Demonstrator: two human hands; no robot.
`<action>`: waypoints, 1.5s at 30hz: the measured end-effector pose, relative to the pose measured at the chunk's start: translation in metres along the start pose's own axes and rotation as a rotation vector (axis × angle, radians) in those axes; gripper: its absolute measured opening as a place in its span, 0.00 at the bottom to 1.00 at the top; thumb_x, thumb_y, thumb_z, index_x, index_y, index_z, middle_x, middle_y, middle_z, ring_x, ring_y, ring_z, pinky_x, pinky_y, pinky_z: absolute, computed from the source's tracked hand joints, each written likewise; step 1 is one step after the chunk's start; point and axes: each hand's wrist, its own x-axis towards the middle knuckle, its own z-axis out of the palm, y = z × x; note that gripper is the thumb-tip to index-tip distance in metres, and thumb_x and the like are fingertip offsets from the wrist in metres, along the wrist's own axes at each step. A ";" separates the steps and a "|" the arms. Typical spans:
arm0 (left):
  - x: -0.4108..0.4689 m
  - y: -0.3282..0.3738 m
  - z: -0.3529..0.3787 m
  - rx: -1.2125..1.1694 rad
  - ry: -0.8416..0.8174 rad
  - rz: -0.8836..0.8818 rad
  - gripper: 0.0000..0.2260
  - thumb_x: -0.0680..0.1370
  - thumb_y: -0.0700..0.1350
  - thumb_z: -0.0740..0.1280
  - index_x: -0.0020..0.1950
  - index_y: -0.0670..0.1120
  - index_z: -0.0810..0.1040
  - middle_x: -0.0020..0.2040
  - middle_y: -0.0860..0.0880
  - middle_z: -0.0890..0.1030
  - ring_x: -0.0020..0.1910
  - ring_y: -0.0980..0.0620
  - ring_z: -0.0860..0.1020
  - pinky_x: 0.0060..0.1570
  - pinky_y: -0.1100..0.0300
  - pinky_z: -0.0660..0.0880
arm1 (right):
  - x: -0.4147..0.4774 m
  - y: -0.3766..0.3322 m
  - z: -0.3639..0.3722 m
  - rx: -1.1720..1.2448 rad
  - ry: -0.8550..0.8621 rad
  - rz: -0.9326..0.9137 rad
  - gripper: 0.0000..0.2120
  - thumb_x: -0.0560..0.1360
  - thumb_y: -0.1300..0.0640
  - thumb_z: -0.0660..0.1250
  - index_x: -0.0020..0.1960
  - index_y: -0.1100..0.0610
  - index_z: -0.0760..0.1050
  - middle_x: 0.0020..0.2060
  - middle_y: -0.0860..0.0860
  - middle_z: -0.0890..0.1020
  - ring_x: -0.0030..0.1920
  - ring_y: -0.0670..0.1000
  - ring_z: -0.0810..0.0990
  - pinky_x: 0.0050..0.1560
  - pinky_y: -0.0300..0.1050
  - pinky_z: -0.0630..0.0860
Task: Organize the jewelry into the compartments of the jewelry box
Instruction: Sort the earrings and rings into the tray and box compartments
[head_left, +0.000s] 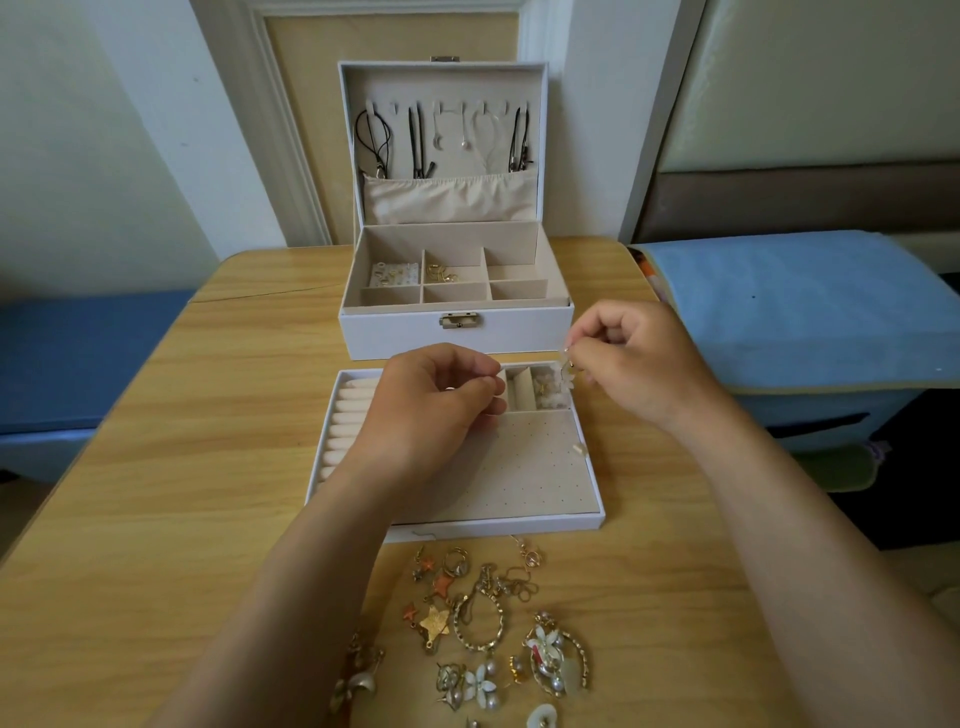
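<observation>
Surface: a pale wooden table (156, 467) is set against a white wall and a door frame; a blue cushion (779, 312) is seen to the right.
Jewelry box (415, 332): placed far on the table at the centre, with its lid (452, 85) stood upright.
Lid contents: necklaces (415, 145) are hung from a row of hooks, above a gathered cream pouch (449, 200).
Box base: divided into six compartments; small earrings (392, 274) are held in the far-left one and gold pieces (441, 273) in the far-middle one.
Tray (519, 522): laid just near the box, with ring rolls (348, 421) along its left side, small compartments at its far right and a dotted panel (535, 467) on its near right.
Left hand (431, 405): held over the middle of the tray, fingers curled against the thumb; whether anything is pinched cannot be told.
Right hand (634, 358): a white flower earring (566, 376) is pinched between thumb and fingertips, above the tray's far-right compartment.
Loose jewelry (478, 623): hoops, stars, pearls and flower pieces are scattered on the table, near of the tray.
</observation>
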 end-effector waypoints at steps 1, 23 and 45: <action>0.000 0.000 0.000 0.000 0.001 -0.001 0.06 0.78 0.35 0.68 0.47 0.44 0.83 0.45 0.42 0.85 0.43 0.47 0.85 0.48 0.51 0.83 | 0.000 0.000 0.000 0.004 -0.008 0.008 0.07 0.75 0.66 0.67 0.39 0.62 0.80 0.30 0.52 0.79 0.35 0.49 0.78 0.40 0.17 0.61; 0.000 0.001 0.001 -0.003 -0.030 -0.013 0.04 0.78 0.36 0.69 0.49 0.43 0.82 0.43 0.41 0.85 0.42 0.48 0.84 0.43 0.59 0.82 | 0.001 0.024 0.014 -0.398 -0.103 -0.032 0.05 0.78 0.55 0.69 0.52 0.49 0.83 0.46 0.46 0.77 0.41 0.41 0.75 0.37 0.29 0.66; 0.000 0.000 0.001 0.019 -0.033 -0.007 0.04 0.78 0.36 0.69 0.49 0.44 0.82 0.41 0.44 0.85 0.42 0.49 0.84 0.46 0.57 0.83 | 0.000 0.022 0.019 -0.351 -0.085 -0.058 0.05 0.77 0.54 0.70 0.50 0.49 0.85 0.43 0.45 0.77 0.42 0.42 0.75 0.37 0.34 0.67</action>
